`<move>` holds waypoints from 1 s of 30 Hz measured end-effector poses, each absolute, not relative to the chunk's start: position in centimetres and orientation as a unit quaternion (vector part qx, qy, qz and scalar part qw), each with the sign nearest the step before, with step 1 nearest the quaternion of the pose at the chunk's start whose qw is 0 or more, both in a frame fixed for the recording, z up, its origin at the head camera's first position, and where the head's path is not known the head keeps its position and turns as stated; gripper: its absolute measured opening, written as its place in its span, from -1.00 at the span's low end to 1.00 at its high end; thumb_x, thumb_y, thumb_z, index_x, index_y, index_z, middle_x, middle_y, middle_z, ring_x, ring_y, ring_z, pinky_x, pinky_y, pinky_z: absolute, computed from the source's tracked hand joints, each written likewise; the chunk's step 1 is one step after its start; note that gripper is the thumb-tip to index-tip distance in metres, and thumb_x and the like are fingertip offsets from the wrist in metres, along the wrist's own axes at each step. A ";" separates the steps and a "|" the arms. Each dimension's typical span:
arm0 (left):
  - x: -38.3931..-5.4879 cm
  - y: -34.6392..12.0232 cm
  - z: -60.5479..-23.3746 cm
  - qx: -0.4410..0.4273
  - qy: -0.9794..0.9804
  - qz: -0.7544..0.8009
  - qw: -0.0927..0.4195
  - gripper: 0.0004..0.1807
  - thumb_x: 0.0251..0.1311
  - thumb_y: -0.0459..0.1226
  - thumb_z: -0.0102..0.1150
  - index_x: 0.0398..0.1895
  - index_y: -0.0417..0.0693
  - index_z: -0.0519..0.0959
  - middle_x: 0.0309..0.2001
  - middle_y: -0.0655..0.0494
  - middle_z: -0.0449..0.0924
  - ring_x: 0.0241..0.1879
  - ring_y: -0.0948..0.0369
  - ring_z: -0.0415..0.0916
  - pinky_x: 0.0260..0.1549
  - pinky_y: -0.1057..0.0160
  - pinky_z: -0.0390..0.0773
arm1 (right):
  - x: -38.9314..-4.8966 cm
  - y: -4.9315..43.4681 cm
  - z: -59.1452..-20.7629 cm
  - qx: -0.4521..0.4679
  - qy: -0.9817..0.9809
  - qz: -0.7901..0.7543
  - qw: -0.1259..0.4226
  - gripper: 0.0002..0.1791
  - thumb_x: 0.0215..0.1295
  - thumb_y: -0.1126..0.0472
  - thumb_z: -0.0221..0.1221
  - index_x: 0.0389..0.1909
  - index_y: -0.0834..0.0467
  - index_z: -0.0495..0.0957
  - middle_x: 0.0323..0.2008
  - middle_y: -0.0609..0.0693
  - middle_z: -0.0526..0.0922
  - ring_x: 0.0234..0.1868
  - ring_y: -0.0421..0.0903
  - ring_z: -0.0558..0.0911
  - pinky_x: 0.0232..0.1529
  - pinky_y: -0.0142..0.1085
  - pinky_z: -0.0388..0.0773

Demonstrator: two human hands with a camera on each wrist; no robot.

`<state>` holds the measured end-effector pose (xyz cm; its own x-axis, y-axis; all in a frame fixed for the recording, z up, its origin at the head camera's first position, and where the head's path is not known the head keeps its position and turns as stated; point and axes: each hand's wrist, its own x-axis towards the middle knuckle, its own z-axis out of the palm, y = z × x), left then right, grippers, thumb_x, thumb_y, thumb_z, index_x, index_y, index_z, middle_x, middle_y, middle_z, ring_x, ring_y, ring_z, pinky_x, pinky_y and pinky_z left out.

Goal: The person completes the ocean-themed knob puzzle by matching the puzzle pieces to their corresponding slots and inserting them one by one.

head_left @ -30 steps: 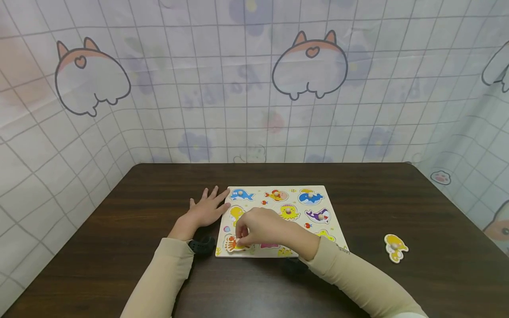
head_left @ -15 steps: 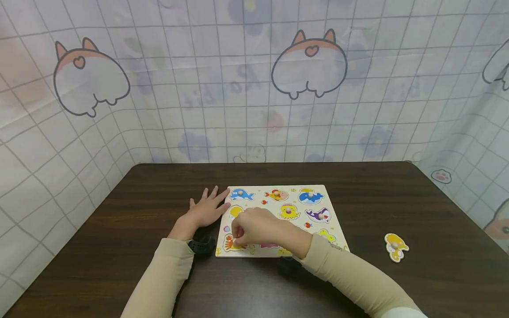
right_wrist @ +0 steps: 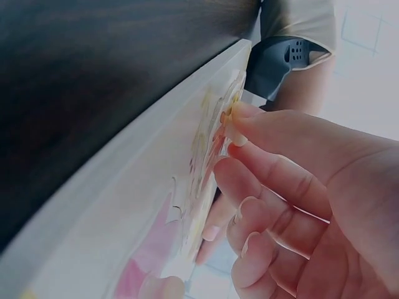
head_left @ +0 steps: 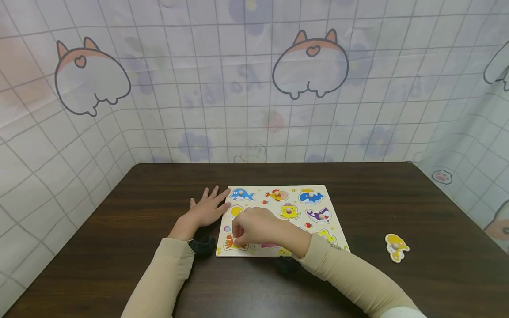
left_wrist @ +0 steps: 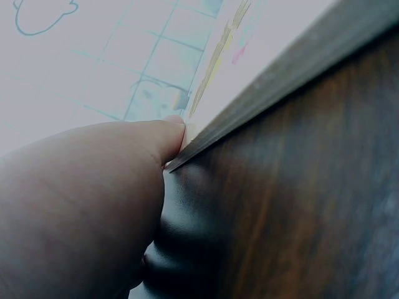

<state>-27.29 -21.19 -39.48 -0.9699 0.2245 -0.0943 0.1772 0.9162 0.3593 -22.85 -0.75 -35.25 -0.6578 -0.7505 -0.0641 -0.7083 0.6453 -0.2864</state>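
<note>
A knobbed wooden puzzle board (head_left: 296, 202) with sea-animal pictures lies on the table. My right hand (head_left: 254, 225) is over its near-left corner, where the thumb and index finger pinch the knob of the orange crab puzzle piece (head_left: 229, 242). The right wrist view shows this pinch on the knob (right_wrist: 235, 132) from the side, other fingers loosely bent. Part of the crab is hidden by the hand. Fingers spread, my left hand (head_left: 206, 211) rests at the board's left edge; in the left wrist view its thumb (left_wrist: 168, 137) touches the board's side.
A loose yellow-and-white knobbed piece (head_left: 396, 248) lies on the dark wooden table (head_left: 370, 198) to the right of the board. Several pieces sit on the board, among them a yellow octopus (head_left: 289, 211) and a purple whale (head_left: 319, 215). Patterned cloth (head_left: 246, 110) surrounds the table.
My right hand has shifted slightly left with the crab piece, which lies flatter against the board than a second ago. My left hand has stayed in place.
</note>
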 end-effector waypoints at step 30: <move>-27.5 -21.2 -39.6 0.101 0.977 0.175 0.070 -0.31 0.61 0.07 -0.19 0.68 0.11 0.02 0.63 -0.25 -0.22 0.57 -0.33 -0.37 0.30 -0.58 -0.35 | -22.8 4.4 -32.6 -0.458 0.868 -0.192 0.010 -0.92 0.34 0.14 0.38 -0.22 0.03 0.77 -0.46 -0.27 0.63 -0.48 -0.30 0.49 -0.43 -0.39 0.49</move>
<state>-27.47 -21.15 -39.59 -0.9700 0.2212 -0.1013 0.1722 0.9185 0.3560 -22.79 4.38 -32.61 -0.5804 -0.7986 0.1594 -0.7911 0.5065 -0.3429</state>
